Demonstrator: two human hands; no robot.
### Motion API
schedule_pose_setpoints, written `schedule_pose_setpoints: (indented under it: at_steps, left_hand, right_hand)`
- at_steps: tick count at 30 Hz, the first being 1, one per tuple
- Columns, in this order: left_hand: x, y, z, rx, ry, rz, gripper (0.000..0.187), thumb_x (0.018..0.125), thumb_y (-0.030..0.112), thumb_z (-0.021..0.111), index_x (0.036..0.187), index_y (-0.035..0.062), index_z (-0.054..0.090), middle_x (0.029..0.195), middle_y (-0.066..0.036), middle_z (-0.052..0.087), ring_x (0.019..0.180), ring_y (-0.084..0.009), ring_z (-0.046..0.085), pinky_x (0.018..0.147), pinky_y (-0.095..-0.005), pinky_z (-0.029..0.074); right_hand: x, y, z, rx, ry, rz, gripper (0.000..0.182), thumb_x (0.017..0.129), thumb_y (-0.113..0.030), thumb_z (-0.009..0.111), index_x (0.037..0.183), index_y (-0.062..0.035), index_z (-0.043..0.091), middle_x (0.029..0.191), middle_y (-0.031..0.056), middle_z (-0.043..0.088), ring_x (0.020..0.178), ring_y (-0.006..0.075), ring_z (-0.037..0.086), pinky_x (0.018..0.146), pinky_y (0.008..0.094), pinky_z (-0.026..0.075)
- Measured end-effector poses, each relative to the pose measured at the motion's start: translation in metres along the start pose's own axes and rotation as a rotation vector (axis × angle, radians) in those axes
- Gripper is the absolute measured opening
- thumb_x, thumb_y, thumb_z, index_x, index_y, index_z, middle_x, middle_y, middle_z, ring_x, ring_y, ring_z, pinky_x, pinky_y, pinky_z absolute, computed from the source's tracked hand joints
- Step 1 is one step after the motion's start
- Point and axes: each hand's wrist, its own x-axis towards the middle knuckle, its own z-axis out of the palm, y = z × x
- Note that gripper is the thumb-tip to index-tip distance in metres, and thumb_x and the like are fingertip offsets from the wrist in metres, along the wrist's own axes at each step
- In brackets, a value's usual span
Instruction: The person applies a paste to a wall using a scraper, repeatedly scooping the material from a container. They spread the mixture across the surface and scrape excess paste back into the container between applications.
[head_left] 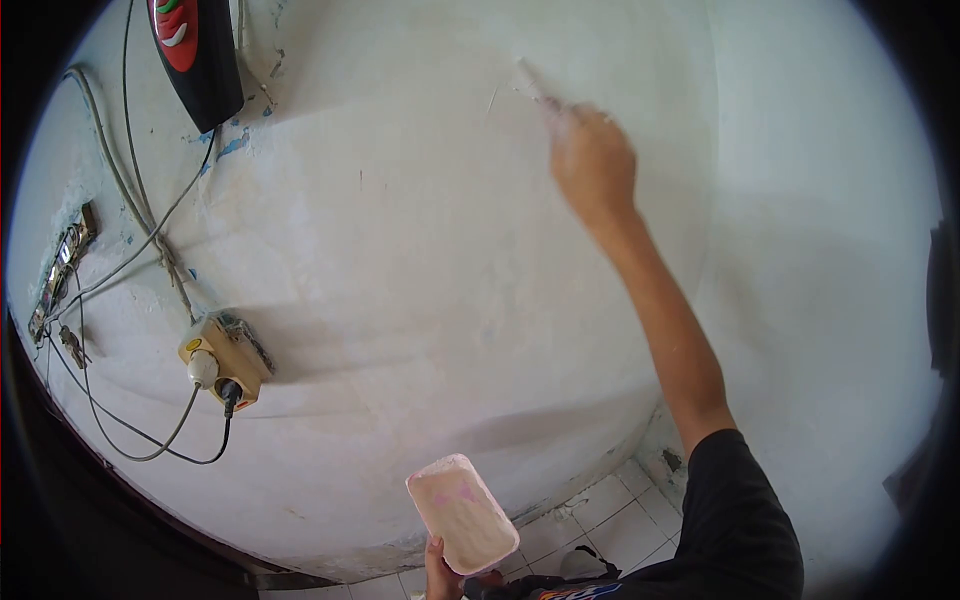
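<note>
My right hand [594, 155] is raised against the pale wall [400, 220], its fingers closed round a small light-coloured spreading tool [527, 80]. The tool's tip is at the wall surface, beside a short thin mark. Low in the view, my left hand [441, 572] grips the lower left side of a rectangular pinkish tray [463, 512]. Pale paste with a few pink streaks coats the inside of the tray. Part of my left hand is hidden behind the tray.
At the left, a beige power socket [225, 362] holds two plugs, with cables [125, 180] looping over the wall. A black and red device [195, 60] hangs above. White floor tiles [610, 510] meet the wall below. A wall corner runs down the right side.
</note>
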Motion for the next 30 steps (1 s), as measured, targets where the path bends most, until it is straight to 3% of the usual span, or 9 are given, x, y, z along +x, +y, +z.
schedule_pose_setpoints:
  at_steps: [1, 3, 9, 13, 15, 23, 25, 29, 30]
  left_hand:
    - [-0.007, 0.010, 0.009, -0.003, -0.005, -0.003, 0.090, 0.086, 0.068, 0.049, 0.143, -0.0009, 0.037, 0.137, -0.023, 0.049, 0.121, -0.0386, 0.052, 0.089, -0.0529, 0.049]
    - [-0.028, 0.034, 0.027, -0.167, -0.177, -0.037, 0.066, 0.095, 0.045, 0.049, 0.144, 0.0042, 0.034, 0.139, -0.014, 0.050, 0.125, -0.0303, 0.053, 0.105, -0.0430, 0.042]
    - [-0.025, 0.030, 0.016, -0.143, -0.218, 0.023, 0.066, 0.094, 0.043, 0.050, 0.143, 0.0013, 0.036, 0.137, -0.015, 0.051, 0.123, -0.0289, 0.054, 0.103, -0.0412, 0.043]
    - [-0.032, 0.035, 0.020, -0.149, -0.234, 0.074, 0.066, 0.094, 0.042, 0.052, 0.142, -0.0001, 0.036, 0.136, -0.014, 0.052, 0.123, -0.0279, 0.054, 0.103, -0.0401, 0.044]
    - [-0.033, 0.031, 0.017, 0.008, 0.005, -0.013, 0.091, 0.085, 0.066, 0.056, 0.143, -0.0014, 0.036, 0.136, -0.023, 0.050, 0.120, -0.0397, 0.053, 0.093, -0.0525, 0.048]
    - [-0.038, 0.024, 0.005, -0.061, -0.158, 0.057, 0.091, 0.084, 0.063, 0.060, 0.145, 0.0010, 0.035, 0.139, -0.021, 0.048, 0.124, -0.0376, 0.051, 0.098, -0.0509, 0.045]
    - [-0.046, 0.031, 0.012, -0.032, 0.002, 0.003, 0.090, 0.085, 0.063, 0.060, 0.146, 0.0031, 0.034, 0.140, -0.019, 0.047, 0.125, -0.0370, 0.049, 0.098, -0.0515, 0.044]
    - [-0.047, 0.033, 0.015, -0.069, -0.019, -0.021, 0.090, 0.086, 0.063, 0.059, 0.148, 0.0047, 0.031, 0.142, -0.019, 0.045, 0.127, -0.0369, 0.048, 0.099, -0.0523, 0.044]
    - [-0.046, 0.037, 0.022, -0.121, -0.131, 0.050, 0.078, 0.089, 0.052, 0.057, 0.145, 0.0023, 0.034, 0.139, -0.016, 0.049, 0.125, -0.0318, 0.051, 0.101, -0.0456, 0.044]
  right_hand:
    - [-0.015, -0.015, 0.000, -0.016, -0.034, -0.053, 0.005, 0.082, -0.008, 0.060, 0.082, -0.0033, 0.060, 0.082, 0.0132, 0.059, 0.077, 0.0330, 0.059, 0.069, 0.0442, 0.048]
    - [-0.039, -0.045, -0.012, 0.074, -0.068, -0.151, 0.010, 0.080, -0.005, 0.057, 0.088, -0.0034, 0.063, 0.084, 0.0106, 0.062, 0.080, 0.0288, 0.061, 0.072, 0.0398, 0.051]
    - [-0.051, -0.020, -0.029, 0.283, -0.190, -0.084, 0.017, 0.086, -0.011, 0.059, 0.099, -0.0042, 0.067, 0.092, 0.0149, 0.066, 0.087, 0.0350, 0.061, 0.078, 0.0438, 0.050]
    - [0.031, 0.017, -0.019, 0.236, 0.083, -0.099, 0.017, 0.088, -0.009, 0.056, 0.100, -0.0073, 0.068, 0.096, 0.0112, 0.068, 0.085, 0.0353, 0.060, 0.078, 0.0421, 0.049]
    - [0.040, 0.019, -0.007, 0.219, 0.068, -0.204, 0.019, 0.086, -0.007, 0.057, 0.101, -0.0081, 0.069, 0.095, 0.0093, 0.068, 0.086, 0.0341, 0.060, 0.078, 0.0410, 0.049]
    - [-0.063, 0.001, -0.030, 0.181, -0.245, -0.410, 0.032, 0.078, -0.002, 0.061, 0.107, -0.0103, 0.070, 0.098, 0.0076, 0.069, 0.094, 0.0267, 0.062, 0.085, 0.0381, 0.049]
    - [-0.042, 0.002, -0.032, 0.228, -0.226, -0.390, 0.034, 0.077, 0.000, 0.062, 0.108, -0.0114, 0.070, 0.098, 0.0098, 0.069, 0.092, 0.0287, 0.062, 0.083, 0.0381, 0.049]
    - [0.043, 0.006, -0.018, 0.240, -0.009, -0.250, 0.030, 0.079, -0.002, 0.061, 0.106, -0.0103, 0.069, 0.098, 0.0098, 0.068, 0.091, 0.0323, 0.059, 0.081, 0.0406, 0.048]
    - [0.052, 0.002, -0.011, 0.245, -0.009, -0.250, 0.030, 0.079, -0.002, 0.061, 0.106, -0.0103, 0.069, 0.098, 0.0098, 0.068, 0.091, 0.0323, 0.059, 0.081, 0.0406, 0.048]
